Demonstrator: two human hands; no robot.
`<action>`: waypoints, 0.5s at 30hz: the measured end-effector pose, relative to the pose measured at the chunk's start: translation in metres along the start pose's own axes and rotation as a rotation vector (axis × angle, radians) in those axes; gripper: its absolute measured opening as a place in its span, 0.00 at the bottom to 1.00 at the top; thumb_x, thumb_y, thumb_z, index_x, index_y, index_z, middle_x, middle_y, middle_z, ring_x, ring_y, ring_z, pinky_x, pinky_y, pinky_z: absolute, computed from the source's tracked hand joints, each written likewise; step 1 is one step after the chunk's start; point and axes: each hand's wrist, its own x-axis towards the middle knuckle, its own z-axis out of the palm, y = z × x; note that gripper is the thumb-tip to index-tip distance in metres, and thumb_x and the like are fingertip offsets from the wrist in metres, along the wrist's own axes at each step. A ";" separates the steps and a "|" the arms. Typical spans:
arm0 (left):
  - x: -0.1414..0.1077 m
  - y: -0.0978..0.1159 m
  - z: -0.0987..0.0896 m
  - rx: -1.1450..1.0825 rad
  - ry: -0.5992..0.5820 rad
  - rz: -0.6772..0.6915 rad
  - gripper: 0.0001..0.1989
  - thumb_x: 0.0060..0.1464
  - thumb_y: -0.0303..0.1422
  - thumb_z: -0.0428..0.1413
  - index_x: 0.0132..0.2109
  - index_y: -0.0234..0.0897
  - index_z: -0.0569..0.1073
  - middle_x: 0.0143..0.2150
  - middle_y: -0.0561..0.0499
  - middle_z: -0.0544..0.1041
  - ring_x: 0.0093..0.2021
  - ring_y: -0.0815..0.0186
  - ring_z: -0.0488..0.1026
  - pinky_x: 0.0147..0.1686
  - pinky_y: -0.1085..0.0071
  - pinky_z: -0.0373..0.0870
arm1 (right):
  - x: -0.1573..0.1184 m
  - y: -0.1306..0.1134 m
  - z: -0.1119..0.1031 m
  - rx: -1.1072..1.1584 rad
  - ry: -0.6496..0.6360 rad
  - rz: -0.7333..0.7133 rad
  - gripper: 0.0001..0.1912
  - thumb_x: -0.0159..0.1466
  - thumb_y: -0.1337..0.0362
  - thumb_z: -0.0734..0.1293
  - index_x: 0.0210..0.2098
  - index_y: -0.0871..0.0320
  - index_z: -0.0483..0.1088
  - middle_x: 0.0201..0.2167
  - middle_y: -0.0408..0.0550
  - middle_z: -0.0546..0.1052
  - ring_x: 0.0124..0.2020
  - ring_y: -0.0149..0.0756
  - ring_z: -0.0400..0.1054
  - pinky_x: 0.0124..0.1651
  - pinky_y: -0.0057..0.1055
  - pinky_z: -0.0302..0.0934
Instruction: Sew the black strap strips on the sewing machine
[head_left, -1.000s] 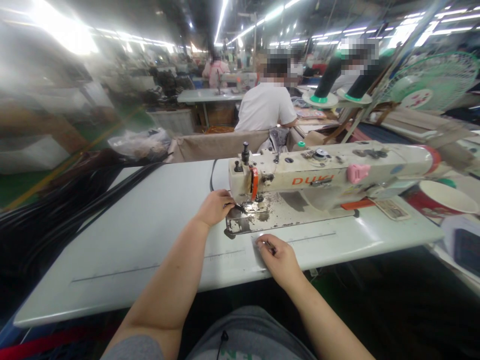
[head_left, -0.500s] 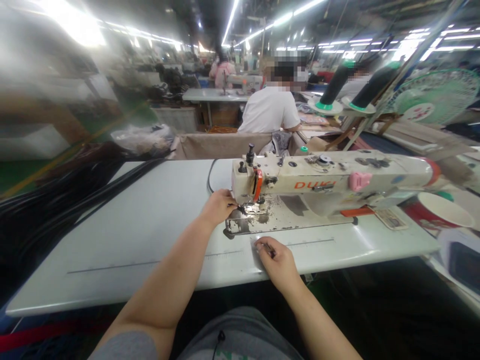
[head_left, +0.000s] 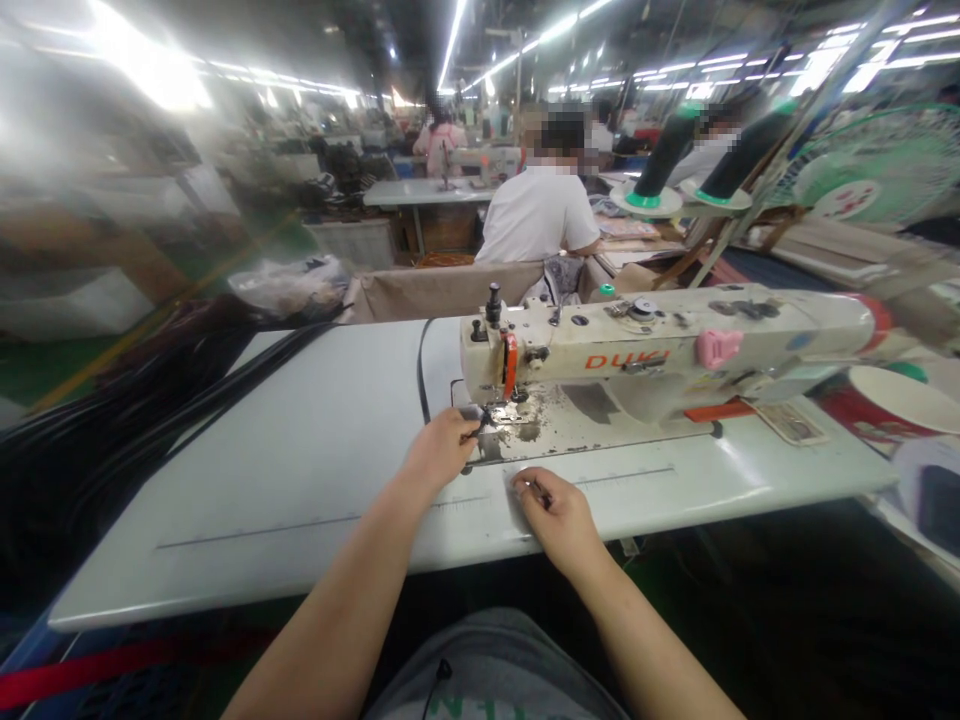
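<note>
My left hand [head_left: 444,448] is closed in a pinch at the left side of the sewing machine [head_left: 577,350], its fingertips on a dark end beside the presser foot. A thin black strip [head_left: 422,365] curves over the tabletop and runs down behind this hand. Lower and to the right, my right hand [head_left: 556,512] rests near the table's front edge with fingers curled round a small dark object, mostly hidden, whose kind I cannot make out. Worn bare metal shows on the machine's bed [head_left: 544,430] between and above the hands.
Long black strips [head_left: 247,370] drape over the left end of the white table [head_left: 285,450]. A fabric-sided bin [head_left: 442,290] stands behind it. Thread cones [head_left: 664,160] rise at the right, near a green fan [head_left: 862,180]. A person in white [head_left: 536,215] sits ahead.
My left hand has come slightly down and toward me from the needle area, and more of the black strip shows behind it. My right hand stays nearly in place. The view has shifted slightly.
</note>
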 end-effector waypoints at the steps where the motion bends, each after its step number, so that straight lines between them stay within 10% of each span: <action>1: -0.003 0.003 0.003 -0.008 0.011 -0.022 0.13 0.59 0.31 0.61 0.50 0.41 0.83 0.46 0.48 0.80 0.39 0.63 0.79 0.40 0.68 0.77 | 0.000 -0.001 0.000 0.000 -0.001 0.003 0.13 0.67 0.57 0.63 0.36 0.54 0.78 0.24 0.42 0.76 0.26 0.35 0.67 0.33 0.30 0.61; 15: -0.014 0.056 0.019 -0.039 0.018 -0.254 0.14 0.61 0.32 0.59 0.53 0.35 0.79 0.51 0.43 0.75 0.43 0.64 0.79 0.46 0.71 0.75 | 0.001 -0.002 0.001 0.036 -0.014 -0.019 0.11 0.67 0.61 0.63 0.35 0.55 0.77 0.27 0.43 0.77 0.28 0.34 0.67 0.36 0.29 0.60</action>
